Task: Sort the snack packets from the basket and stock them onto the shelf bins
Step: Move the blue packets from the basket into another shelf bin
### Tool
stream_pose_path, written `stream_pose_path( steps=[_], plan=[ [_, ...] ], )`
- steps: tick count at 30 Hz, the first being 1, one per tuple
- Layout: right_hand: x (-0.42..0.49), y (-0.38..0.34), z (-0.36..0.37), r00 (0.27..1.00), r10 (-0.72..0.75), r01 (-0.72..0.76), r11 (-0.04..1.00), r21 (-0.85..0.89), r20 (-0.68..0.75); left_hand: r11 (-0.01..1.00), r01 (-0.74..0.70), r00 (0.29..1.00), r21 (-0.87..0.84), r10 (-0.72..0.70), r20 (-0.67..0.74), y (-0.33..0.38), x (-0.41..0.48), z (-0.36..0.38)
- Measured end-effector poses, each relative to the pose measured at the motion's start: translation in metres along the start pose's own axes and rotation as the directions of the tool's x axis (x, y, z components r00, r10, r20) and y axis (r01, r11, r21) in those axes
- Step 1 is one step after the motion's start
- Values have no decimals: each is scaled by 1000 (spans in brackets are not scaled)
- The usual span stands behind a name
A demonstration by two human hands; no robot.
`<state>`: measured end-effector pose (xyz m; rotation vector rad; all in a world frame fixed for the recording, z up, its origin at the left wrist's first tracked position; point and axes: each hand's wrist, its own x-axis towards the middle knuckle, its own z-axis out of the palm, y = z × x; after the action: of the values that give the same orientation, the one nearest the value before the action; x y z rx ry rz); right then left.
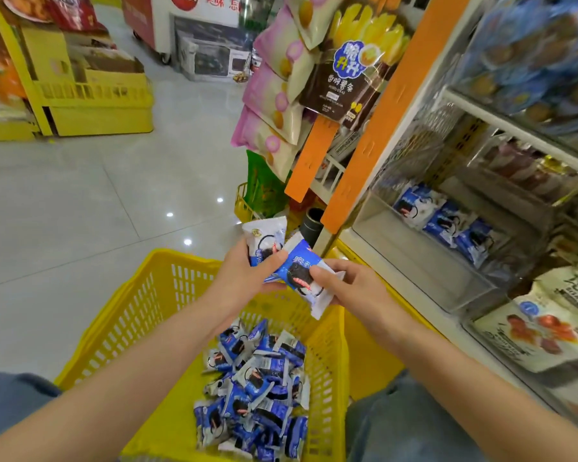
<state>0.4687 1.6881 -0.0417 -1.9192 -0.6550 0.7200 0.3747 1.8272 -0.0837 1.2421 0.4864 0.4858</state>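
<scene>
Just below us, our two bare arms reach forward over a yellow plastic basket (141, 315) that stands on a pale tiled floor (80, 195). Our left hand (247, 271) grips a first packet (264, 233), white and blue, with its top end sticking up above the fingers. Our right hand (351, 288) pinches a second packet (301, 271) of the same kind, thumb on top. This one lies slanted between the two hands, and its upper end touches the left hand. Both packets are held above the far rim of the basket.

Down in the basket, a heap of loose packets (257, 378) in the same blue and white fills the right half. To our right stands a shelf with a clear bin (414, 258). A short row of matching stocked packets (444, 221) leans at the back of that bin. Nearer to us on the same shelf lie larger pale bags (548, 328) with red pictures. An orange post (391, 108) frames the shelf end, and pink and yellow hanging bags (281, 95) dangle beside it. Across the aisle stands a yellow display rack (94, 105).
</scene>
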Motion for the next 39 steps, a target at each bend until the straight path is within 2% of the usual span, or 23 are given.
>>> stream_pose_path(
  steps=[3,6,9,11,13,15,17,22,29,36,39],
  plan=[
    [7,-7,-40,993,-36,31,999,-44,-114,1000,16,996,-12,-14,93,7,17,25],
    [25,-10,-92,949,-68,55,997,-50,-308,997,66,988,-29,-61,143,12,35,47],
    [54,-7,-151,816,-133,-7,971,-241,-562,997,60,979,-41,-50,198,12,51,64],
    [74,-4,-187,742,-127,-137,932,-334,-658,996,65,974,-60,-50,220,10,60,71],
    [95,3,-217,774,-68,-313,823,-474,-630,997,61,967,-54,-46,250,6,70,78],
    [115,13,-236,837,70,-458,633,-625,-543,996,74,961,-41,-60,271,2,79,84],
    [130,21,-247,857,160,-498,497,-711,-489,993,110,956,-31,-97,276,-4,87,90],
    [159,39,-249,864,194,-503,361,-786,-464,982,186,948,14,-183,259,-15,106,96],
    [180,57,-258,838,126,-526,446,-725,-530,966,260,933,-8,-249,261,-22,126,102],
    [180,60,-258,833,205,-550,420,-722,-515,962,272,916,15,-263,304,-26,122,106],
    [173,57,-248,824,148,-552,427,-717,-546,960,279,914,20,-272,300,-21,119,108]
  ],
)
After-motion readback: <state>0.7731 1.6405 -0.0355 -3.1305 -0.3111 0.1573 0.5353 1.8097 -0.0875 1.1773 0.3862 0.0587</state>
